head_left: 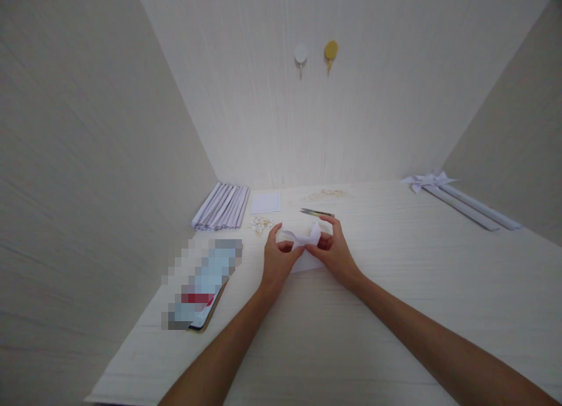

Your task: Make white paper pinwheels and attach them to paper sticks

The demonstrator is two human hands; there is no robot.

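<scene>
Apparently only part-folded, white paper (308, 262) curls over the surface (395, 265), pinched mid-surface by the left hand (278, 264) and right hand (339, 255), thumbs nearly touching; folded strips (222, 207) fill the back left corner, a square sheet (266, 203) beside them flat.

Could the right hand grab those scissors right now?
Probably yes: the scissors lie just beyond the right hand, and nothing seems to block the way. But it's pinching the white paper, so it might have to let go first.
</scene>
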